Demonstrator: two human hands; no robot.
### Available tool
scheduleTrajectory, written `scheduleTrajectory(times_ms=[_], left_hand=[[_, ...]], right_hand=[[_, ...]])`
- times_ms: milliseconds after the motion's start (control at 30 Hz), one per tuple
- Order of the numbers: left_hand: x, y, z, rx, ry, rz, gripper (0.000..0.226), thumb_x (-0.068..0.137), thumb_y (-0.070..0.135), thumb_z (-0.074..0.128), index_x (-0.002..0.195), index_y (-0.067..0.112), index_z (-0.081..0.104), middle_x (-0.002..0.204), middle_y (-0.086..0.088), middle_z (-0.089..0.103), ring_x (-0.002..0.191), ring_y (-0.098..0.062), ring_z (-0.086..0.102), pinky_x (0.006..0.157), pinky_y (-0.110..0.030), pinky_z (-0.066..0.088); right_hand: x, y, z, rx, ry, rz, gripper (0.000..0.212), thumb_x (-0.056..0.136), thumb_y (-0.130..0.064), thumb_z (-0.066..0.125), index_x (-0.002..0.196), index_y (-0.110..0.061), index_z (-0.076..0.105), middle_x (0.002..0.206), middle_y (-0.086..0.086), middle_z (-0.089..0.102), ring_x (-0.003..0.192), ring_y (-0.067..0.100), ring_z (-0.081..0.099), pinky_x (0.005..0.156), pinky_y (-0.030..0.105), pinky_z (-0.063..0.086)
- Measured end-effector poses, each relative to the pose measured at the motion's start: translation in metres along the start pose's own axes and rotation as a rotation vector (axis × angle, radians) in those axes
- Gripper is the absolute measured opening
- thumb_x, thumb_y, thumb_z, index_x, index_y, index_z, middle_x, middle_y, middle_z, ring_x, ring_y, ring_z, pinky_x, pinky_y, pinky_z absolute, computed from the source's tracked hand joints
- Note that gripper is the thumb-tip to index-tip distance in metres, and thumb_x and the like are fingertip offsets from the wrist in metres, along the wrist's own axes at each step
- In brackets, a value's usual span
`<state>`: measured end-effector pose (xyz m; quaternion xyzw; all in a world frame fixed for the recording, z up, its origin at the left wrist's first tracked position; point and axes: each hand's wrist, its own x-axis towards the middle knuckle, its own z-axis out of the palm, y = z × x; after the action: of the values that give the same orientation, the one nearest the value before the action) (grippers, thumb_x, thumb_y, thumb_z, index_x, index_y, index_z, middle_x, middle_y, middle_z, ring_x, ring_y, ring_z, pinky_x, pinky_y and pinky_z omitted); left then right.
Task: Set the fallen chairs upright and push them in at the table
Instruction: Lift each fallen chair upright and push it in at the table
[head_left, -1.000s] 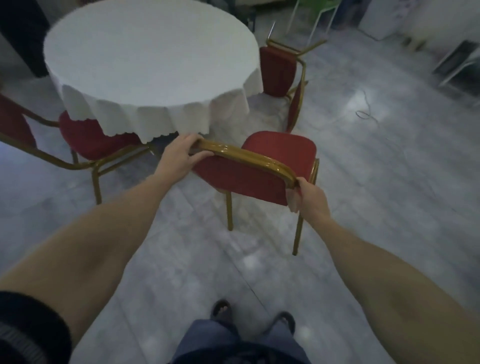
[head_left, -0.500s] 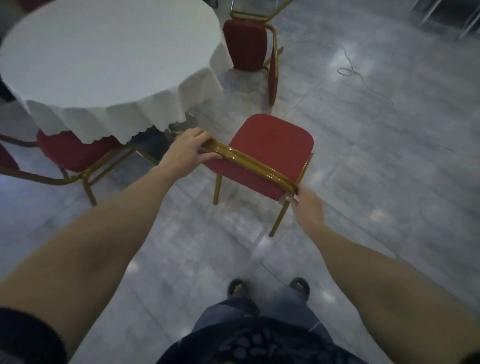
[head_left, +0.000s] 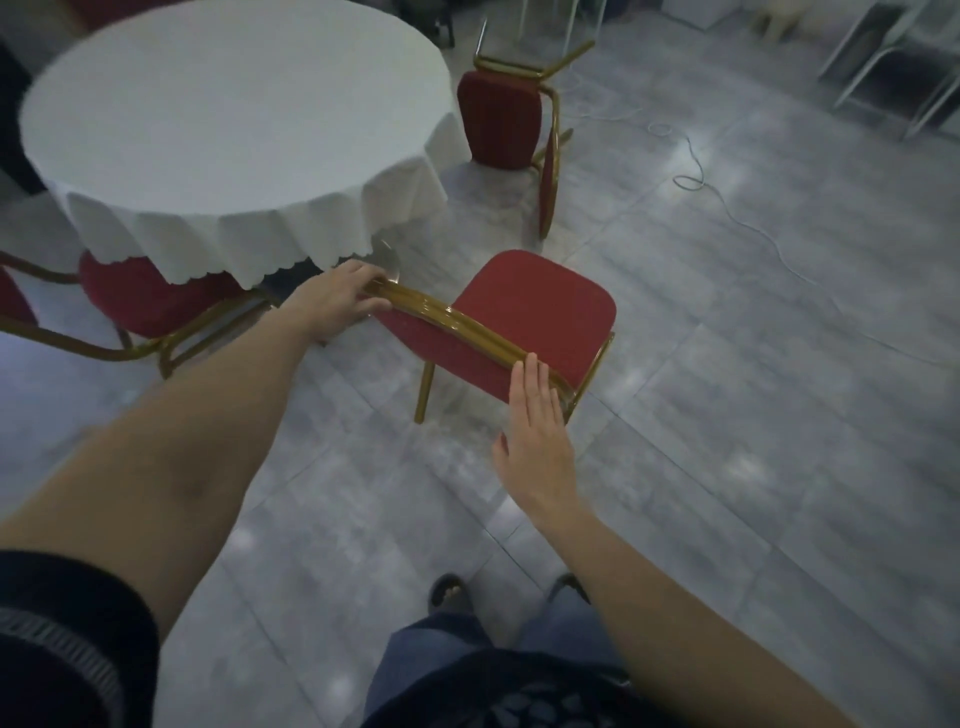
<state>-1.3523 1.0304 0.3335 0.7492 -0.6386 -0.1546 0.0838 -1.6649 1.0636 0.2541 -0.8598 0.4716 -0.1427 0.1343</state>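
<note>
Since half a second ago the right hand (head_left: 537, 441) has let go of the chair's (head_left: 535, 317) back corner and now lies flat, fingers spread and straight, tips resting on the gold top rail (head_left: 467, 330). That looks like a push rather than a grip. Nearest, the person's feet stand just behind it.

Farther on, the left hand (head_left: 337, 301) is curled shut around the rail's other end, probably to steer. The chair stands upright on its legs, seat facing the table (head_left: 234, 124), near it but not yet tucked under the white cloth's hem.

To the left, a second chair (head_left: 145, 306) sits partly under the cloth. Beyond the table's right edge a fallen chair (head_left: 506, 119) lies tipped, legs up, not yet righted. A cable (head_left: 727, 208) trails across the floor (head_left: 727, 415).

No brand, label or writing can be read anywhere.
</note>
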Motion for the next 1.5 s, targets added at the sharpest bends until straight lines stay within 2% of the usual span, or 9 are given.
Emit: scheduleTrajectory(times_ms=[200,367,600,767,933,1100,1267,1400,1500], left_hand=[[-0.021,0.019,0.023,-0.009,0.108,-0.06,0.049,0.094,0.043,0.051,0.132,0.012,0.05,0.129,-0.01,0.051,0.111,-0.026,0.056,0.091,-0.035,0.043],[-0.031,0.057,0.049,0.031,0.194,-0.175,0.049,0.091,0.051,0.049,0.127,0.017,0.052,0.124,-0.007,0.052,0.116,-0.026,0.049,0.096,-0.037,0.042],[-0.042,0.15,0.09,0.018,0.35,-0.354,0.046,0.093,0.049,0.049,0.124,0.015,0.054,0.12,-0.01,0.052,0.113,-0.029,0.047,0.096,-0.038,0.04],[-0.032,0.211,0.108,0.023,0.381,-0.481,0.049,0.092,0.05,0.049,0.123,0.013,0.055,0.115,-0.013,0.051,0.106,-0.031,0.048,0.091,-0.04,0.041],[-0.005,0.247,0.113,-0.003,0.399,-0.503,0.047,0.086,0.057,0.053,0.108,0.015,0.054,0.103,-0.007,0.048,0.094,-0.024,0.049,0.079,-0.036,0.046],[0.03,0.277,0.113,-0.006,0.402,-0.524,0.05,0.081,0.065,0.054,0.1,0.018,0.053,0.095,0.0,0.046,0.088,-0.017,0.047,0.071,-0.032,0.045],[0.059,0.314,0.119,0.019,0.396,-0.583,0.053,0.082,0.066,0.052,0.101,0.017,0.054,0.098,-0.001,0.049,0.092,-0.019,0.047,0.073,-0.031,0.043],[0.078,0.344,0.129,0.023,0.419,-0.667,0.051,0.084,0.065,0.05,0.102,0.017,0.053,0.1,-0.002,0.049,0.095,-0.021,0.048,0.078,-0.034,0.047],[0.089,0.364,0.136,0.0,0.466,-0.751,0.052,0.084,0.063,0.051,0.105,0.015,0.054,0.104,-0.006,0.05,0.099,-0.025,0.049,0.082,-0.038,0.048]], right_hand=[[-0.001,0.036,-0.011,-0.018,-0.032,-0.087,0.091,0.088,-0.016,0.057,0.154,-0.009,-0.005,0.163,0.005,-0.01,0.149,0.018,-0.012,0.122,0.044,0.01],[0.009,0.088,-0.031,-0.035,-0.06,-0.144,0.092,0.088,-0.018,0.057,0.154,-0.01,-0.007,0.163,0.004,-0.01,0.149,0.018,-0.012,0.122,0.043,0.009],[0.037,0.186,-0.071,-0.04,-0.126,-0.323,0.095,0.085,-0.013,0.055,0.153,-0.011,-0.011,0.162,0.004,-0.012,0.149,0.017,-0.013,0.123,0.041,0.007],[0.066,0.243,-0.098,-0.084,-0.186,-0.438,0.097,0.082,-0.014,0.055,0.153,-0.008,-0.01,0.162,0.007,-0.012,0.149,0.019,-0.01,0.122,0.042,0.009],[0.105,0.28,-0.112,-0.051,-0.256,-0.426,0.096,0.085,-0.014,0.054,0.152,-0.01,-0.014,0.162,0.007,-0.015,0.149,0.02,-0.015,0.122,0.042,0.006],[0.151,0.311,-0.13,-0.1,-0.296,-0.43,0.102,0.087,-0.026,0.063,0.152,-0.007,-0.013,0.162,0.01,-0.011,0.149,0.022,-0.011,0.123,0.041,0.008],[0.19,0.341,-0.147,-0.095,-0.359,-0.451,0.104,0.086,-0.027,0.065,0.152,-0.005,-0.013,0.162,0.011,-0.01,0.149,0.023,-0.01,0.122,0.04,0.009],[0.22,0.366,-0.163,-0.13,-0.428,-0.536,0.103,0.088,-0.028,0.063,0.151,-0.007,-0.016,0.161,0.009,-0.015,0.149,0.021,-0.012,0.122,0.036,0.004],[0.239,0.385,-0.171,-0.151,-0.454,-0.621,0.104,0.088,-0.03,0.063,0.151,-0.008,-0.017,0.161,0.007,-0.017,0.149,0.019,-0.012,0.122,0.04,0.009]])
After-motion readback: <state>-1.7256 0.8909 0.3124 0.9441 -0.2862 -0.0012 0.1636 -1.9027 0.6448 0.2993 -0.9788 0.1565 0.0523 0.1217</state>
